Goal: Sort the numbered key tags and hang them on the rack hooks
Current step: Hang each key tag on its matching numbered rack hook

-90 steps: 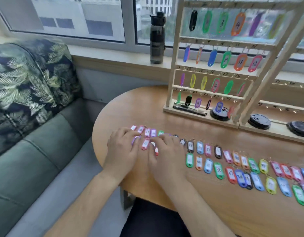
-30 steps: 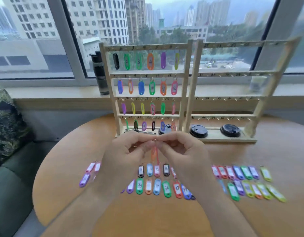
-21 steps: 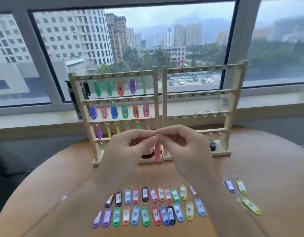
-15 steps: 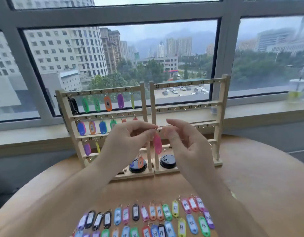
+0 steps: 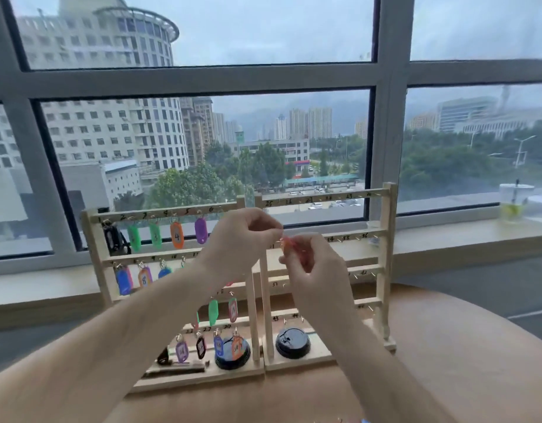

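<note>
Before the rack (image 5: 387, 270), upper right rails, left hand (image 5: 239, 239) and right hand (image 5: 318, 273) fingers (image 5: 268, 228) clamp the red key tag (image 5: 289, 244), a light, stiff, probably slippery item best pinched at its ring.

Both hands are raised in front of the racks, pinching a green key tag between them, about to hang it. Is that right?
Not green. The head view shows that the key tag pinched between the left hand and the right hand is reddish-pink. The rest holds: both hands are raised in front of the racks.
</note>
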